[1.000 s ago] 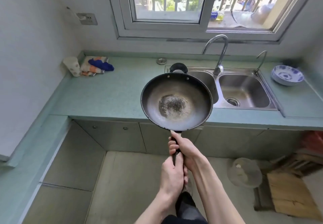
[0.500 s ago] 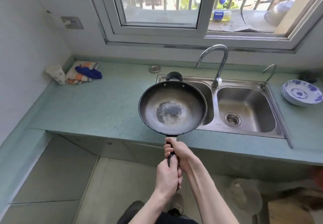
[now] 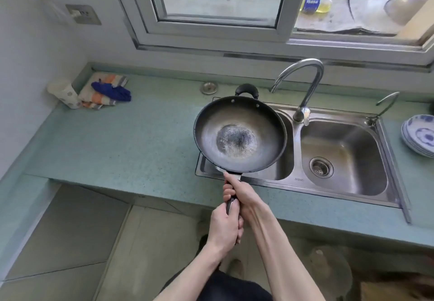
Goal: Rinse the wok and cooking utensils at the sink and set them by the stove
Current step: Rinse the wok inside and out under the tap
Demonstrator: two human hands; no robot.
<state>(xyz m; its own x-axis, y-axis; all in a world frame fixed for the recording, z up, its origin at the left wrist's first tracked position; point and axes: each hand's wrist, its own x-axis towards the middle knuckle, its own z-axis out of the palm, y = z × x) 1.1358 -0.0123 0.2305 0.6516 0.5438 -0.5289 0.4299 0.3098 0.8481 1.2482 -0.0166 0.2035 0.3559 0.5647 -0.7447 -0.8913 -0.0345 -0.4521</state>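
Wok (image 3: 239, 134) held over sink's left basin (image 3: 285, 169), handle running straight back toward body. Gripped w/ both: right hand (image 3: 244, 195) fwd nearest bowl, left hand (image 3: 224, 229) behind. Faucet (image 3: 303, 82) just right, beyond rim.

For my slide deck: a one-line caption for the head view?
Both hands, left hand and right hand, grip a wok above the double sink.
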